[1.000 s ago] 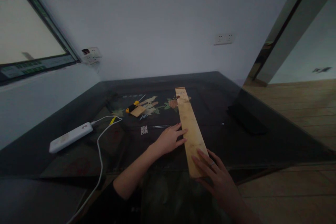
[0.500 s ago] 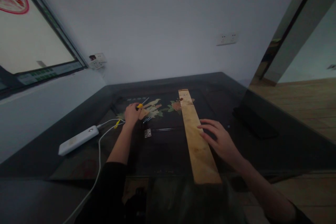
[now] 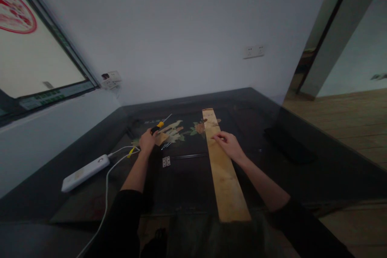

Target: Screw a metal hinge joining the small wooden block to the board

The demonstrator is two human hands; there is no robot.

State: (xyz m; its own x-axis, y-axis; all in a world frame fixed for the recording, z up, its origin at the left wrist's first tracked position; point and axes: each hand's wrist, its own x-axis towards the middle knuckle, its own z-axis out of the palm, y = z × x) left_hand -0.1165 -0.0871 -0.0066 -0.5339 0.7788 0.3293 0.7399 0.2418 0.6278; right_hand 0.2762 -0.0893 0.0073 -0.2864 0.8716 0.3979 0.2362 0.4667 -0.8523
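Note:
A long pale wooden plank [image 3: 223, 169] lies lengthwise on the dark table [image 3: 290, 177], its near end over the front edge. My right hand [image 3: 228, 144] rests on the plank's far half, fingers curled loosely. My left hand [image 3: 147, 140] reaches to the far left and closes around the black handle of a yellow-and-black screwdriver [image 3: 158, 126], lifting its tip up. Under it lies a small tan wood piece [image 3: 161, 138]. A small metal hinge [image 3: 166, 161] and a few screws [image 3: 165, 145] lie between my hands.
A white power bank [image 3: 85, 172] with a white cable [image 3: 107, 193] sits at the table's left. A dark flat object [image 3: 288, 145] lies at the right. The table bears a flower picture [image 3: 181, 127]. Wooden floor [image 3: 347, 117] lies to the right, wall behind.
My left hand left the plank, reached far left and took hold of the screwdriver. My right hand slid from the plank's near end up to its far half.

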